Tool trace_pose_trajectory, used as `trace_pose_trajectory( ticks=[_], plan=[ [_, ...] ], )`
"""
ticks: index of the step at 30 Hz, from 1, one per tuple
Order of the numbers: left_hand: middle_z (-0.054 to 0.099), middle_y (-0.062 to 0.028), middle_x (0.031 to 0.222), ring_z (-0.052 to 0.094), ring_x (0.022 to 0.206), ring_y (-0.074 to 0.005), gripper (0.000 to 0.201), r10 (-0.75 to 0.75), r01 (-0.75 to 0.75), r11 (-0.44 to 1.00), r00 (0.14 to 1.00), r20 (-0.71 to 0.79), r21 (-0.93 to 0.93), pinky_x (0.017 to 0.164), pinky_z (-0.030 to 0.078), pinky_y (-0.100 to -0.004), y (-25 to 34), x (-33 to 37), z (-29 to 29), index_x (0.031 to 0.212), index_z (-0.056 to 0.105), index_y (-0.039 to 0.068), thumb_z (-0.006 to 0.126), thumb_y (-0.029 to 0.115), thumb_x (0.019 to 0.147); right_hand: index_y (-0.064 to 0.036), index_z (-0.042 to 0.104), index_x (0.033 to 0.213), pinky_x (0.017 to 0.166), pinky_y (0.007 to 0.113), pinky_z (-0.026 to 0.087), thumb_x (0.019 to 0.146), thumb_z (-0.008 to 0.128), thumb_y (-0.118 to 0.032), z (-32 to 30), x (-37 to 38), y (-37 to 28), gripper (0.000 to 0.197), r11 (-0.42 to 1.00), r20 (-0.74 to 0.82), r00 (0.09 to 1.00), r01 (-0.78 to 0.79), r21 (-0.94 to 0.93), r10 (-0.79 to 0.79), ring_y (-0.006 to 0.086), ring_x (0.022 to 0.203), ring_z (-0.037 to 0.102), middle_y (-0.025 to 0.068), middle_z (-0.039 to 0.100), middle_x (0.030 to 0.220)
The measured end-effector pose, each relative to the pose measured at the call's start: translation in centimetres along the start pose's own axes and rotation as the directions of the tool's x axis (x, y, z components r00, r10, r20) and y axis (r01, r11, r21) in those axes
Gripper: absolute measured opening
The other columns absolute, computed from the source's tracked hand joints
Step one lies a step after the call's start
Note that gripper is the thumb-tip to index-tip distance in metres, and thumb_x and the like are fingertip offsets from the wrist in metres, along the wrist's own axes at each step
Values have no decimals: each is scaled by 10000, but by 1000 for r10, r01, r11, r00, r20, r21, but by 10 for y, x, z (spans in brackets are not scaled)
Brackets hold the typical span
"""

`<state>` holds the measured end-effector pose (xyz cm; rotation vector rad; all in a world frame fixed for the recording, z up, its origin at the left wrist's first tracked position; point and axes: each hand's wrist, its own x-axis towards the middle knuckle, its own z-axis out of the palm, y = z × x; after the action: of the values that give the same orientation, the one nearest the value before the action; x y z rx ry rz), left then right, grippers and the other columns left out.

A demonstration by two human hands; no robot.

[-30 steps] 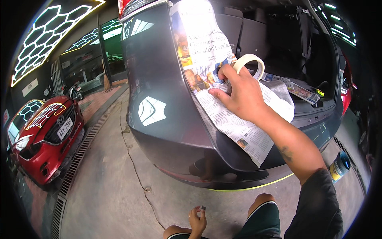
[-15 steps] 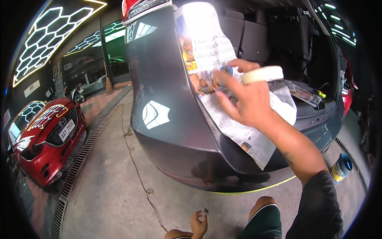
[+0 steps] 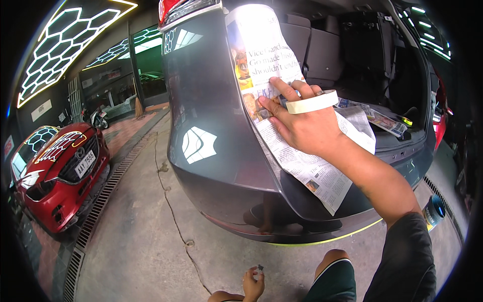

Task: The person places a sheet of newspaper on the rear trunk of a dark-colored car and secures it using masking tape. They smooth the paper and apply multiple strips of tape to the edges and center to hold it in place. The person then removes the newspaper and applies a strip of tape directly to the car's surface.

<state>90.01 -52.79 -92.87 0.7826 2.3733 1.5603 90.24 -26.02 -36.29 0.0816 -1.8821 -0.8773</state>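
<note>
Newspaper sheets (image 3: 271, 40) cover the edge of the grey car's rear opening, from beside the tail light down to the bumper. My right hand (image 3: 312, 128) lies on the newspaper with fingers stretched, the fingertips touching it near the car's painted corner (image 3: 211, 116). A roll of cream masking tape (image 3: 313, 102) hangs on the fingers of that hand. Low in the picture, by my knee, my left hand (image 3: 253, 286) is closed in a pinch. A small dark and whitish bit (image 3: 259, 270) sticks out of its fingertips; what it is I cannot make out.
The open cargo space (image 3: 352, 70) shows dark seat backs and more newspaper (image 3: 385, 123). A blue bucket (image 3: 433, 210) stands on the floor at right. A red car (image 3: 60, 176) is parked at left, beyond a floor grate (image 3: 85, 241). A thin cord (image 3: 173, 216) crosses the concrete.
My right hand has moved left and down onto the newspaper, and the tape roll has come along, tilting. The left hand has hardly moved.
</note>
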Motion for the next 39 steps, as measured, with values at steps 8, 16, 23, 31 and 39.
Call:
trace_pose_trajectory(
  ticks=[8,16,23,31,39],
  plan=[
    [760,-187,1110,734,980,-355,468,-60,61,998,997,43,-26,830,583,-454,7,-3,-9,1365,710,59,823,215,939,-140,843,1142,983,495,528,905,852,-370,0,7,-9,330,983,-61,987,-141,119,149,322,1183,634,125,672,1421],
    [769,-193,1110,744,971,-351,476,-35,35,999,999,27,-4,822,586,-452,-4,-4,-7,1366,709,44,823,219,938,-156,762,1133,1045,530,503,909,882,-435,12,20,-11,378,969,-51,978,-193,152,203,398,1269,591,160,658,1395],
    [767,-198,1122,749,994,-360,487,-80,82,996,995,63,-32,849,590,-446,0,-7,-8,1377,708,39,818,218,937,-190,761,1119,1010,523,521,953,818,-345,17,16,-13,235,967,-69,972,-211,145,222,394,1286,602,144,653,1394],
    [764,-197,1121,754,1014,-346,500,-118,121,992,991,70,-47,853,590,-438,-2,-5,-11,1385,706,35,823,219,934,-222,820,1090,1007,507,536,932,831,-274,22,19,-17,167,972,-205,961,-146,185,183,355,1312,586,87,645,1432],
    [757,-187,1106,750,1016,-342,498,-74,76,996,996,48,-52,854,592,-435,-8,-7,-9,1388,701,36,829,198,935,-261,878,1065,893,426,548,883,854,-197,28,14,-7,194,995,-276,959,77,63,-57,249,1259,595,1,674,1366]
  ],
)
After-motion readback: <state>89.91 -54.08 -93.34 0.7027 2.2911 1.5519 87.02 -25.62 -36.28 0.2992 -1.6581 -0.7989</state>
